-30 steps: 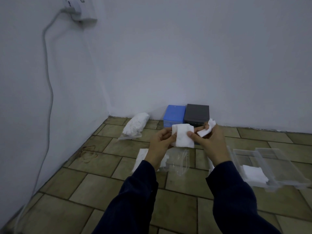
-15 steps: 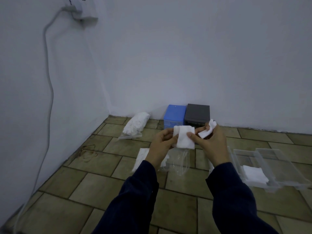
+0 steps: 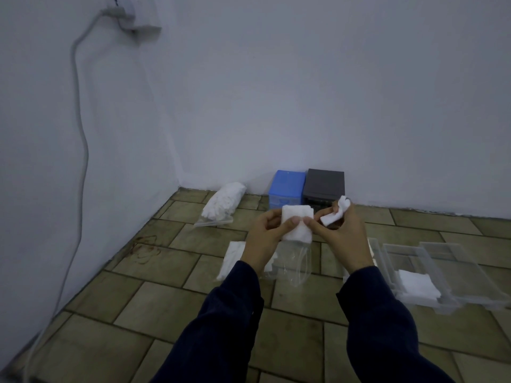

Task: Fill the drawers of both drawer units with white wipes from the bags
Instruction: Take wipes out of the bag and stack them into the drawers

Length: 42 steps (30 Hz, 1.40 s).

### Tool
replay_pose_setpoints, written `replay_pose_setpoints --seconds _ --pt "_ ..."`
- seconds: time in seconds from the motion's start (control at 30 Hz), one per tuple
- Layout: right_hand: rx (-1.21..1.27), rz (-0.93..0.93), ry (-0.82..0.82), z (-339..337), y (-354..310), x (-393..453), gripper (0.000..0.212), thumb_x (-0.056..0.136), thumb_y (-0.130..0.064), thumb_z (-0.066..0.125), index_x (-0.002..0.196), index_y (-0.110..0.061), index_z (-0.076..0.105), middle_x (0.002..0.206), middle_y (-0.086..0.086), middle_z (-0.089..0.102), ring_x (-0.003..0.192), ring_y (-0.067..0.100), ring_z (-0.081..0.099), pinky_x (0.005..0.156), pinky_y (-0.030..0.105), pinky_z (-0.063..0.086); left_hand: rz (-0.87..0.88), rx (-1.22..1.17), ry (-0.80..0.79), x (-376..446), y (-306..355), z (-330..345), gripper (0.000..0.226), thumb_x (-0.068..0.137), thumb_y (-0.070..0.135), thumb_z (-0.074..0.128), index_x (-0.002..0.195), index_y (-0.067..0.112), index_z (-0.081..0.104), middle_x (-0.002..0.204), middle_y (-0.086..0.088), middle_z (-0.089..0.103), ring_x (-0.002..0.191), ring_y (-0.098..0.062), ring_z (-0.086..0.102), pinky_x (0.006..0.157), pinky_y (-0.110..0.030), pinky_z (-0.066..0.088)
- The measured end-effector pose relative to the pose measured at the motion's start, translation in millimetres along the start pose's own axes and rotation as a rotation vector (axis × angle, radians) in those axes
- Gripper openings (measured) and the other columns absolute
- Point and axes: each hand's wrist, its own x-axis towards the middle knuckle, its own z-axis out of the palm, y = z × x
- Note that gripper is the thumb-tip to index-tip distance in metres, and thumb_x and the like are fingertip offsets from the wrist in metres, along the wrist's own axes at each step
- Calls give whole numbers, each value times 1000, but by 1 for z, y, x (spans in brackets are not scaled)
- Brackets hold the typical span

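Floor [image 3: 166, 313]: tiled, carries everything. Two drawer units against the far wall, blue unit [image 3: 286, 186] touching the dark unit [image 3: 325, 186]. Clear drawers [image 3: 442, 261] lie pulled out on the floor, at the right of the right hand; the nearest holds one flat wipe [image 3: 417, 283]. Full bag of wipes [image 3: 224, 201] lies far left, well apart from the hands.

Step in hand, as judged: separating a folded wipe [image 3: 297, 226] before placing it. Left hand [image 3: 266, 236] pinches its left edge, thumb on the face; right hand [image 3: 343, 233] pinches the right edge and also clamps a second, crumpled wipe [image 3: 336, 212] in curled fingers. An emptied clear bag [image 3: 296, 264] hangs below.

To do well: keep the fold square, carry it right, lay it flat in the drawer.
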Motion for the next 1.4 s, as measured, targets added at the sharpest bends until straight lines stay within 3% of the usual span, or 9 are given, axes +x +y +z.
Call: replay_pose_setpoints --seconds 0.07,0.17,0.3,0.47,0.63,0.8,0.97,1.17,1.4 --pt "96 131 -63 0 -1 2 20 82 -17 65 81 -4 50 76 7 62 73 17 59 67 27 52 16 17 30 2 -2 -3 33 84 13 66 115 2 61 110 -14 68 102 -27 65 88 -37 54" --pt "356 347 -113 3 -11 7 10 76 -15 53 71 -10 46 65 4 59 65 17 53 56 20 48 39 45 86 3 -2 -4 34 82 13 69 114 2 62 110 -13 68 101 -26 65 82 -30 55" --pt "299 275 -147 1 -11 1 32 99 -15 34 73 -10 51 77 8 60 73 18 57 63 20 50 51 26 134 3 -3 -5 33 83 13 69 113 2 62 108 -13 68 98 -25 66 78 -29 55" --pt "157 122 -158 -3 -7 1 15 91 -14 55 94 -5 66 93 15 62 85 19 59 68 14 51 43 12 126 2 -3 -6 34 82 14 69 114 4 62 109 -12 68 100 -25 65 86 -35 55" --pt "187 68 -112 -8 -10 2 16 73 -10 73 82 -17 63 80 3 68 77 17 64 69 28 54 27 -6 103 5 -5 -5 37 82 16 69 116 3 61 109 -12 68 101 -25 66 89 -40 54" --pt "216 39 -74 -6 -12 2 17 79 -5 68 67 -17 62 66 -9 62 64 0 59 60 13 48 21 -21 76 4 -5 -1 35 83 14 68 115 1 61 109 -14 68 101 -28 66 90 -42 53" --pt "216 115 -222 -7 -12 0 11 88 -13 58 90 -11 68 86 0 70 75 5 65 64 18 53 30 -10 72 2 -4 2 27 83 18 67 109 10 64 108 -11 69 101 -27 66 91 -44 52" --pt "93 77 -193 -5 -7 0 12 79 -11 69 89 -4 67 89 12 70 84 21 67 71 32 57 30 -9 42 1 -3 8 26 89 13 59 114 6 61 112 -15 67 104 -28 64 87 -37 54" --pt "75 53 -15 -2 -6 1 25 70 -9 78 76 -17 55 77 2 63 70 15 59 58 21 53 55 -60 6 -3 4 17 15 94 20 53 101 14 65 94 0 68 85 -11 65 71 -21 56"
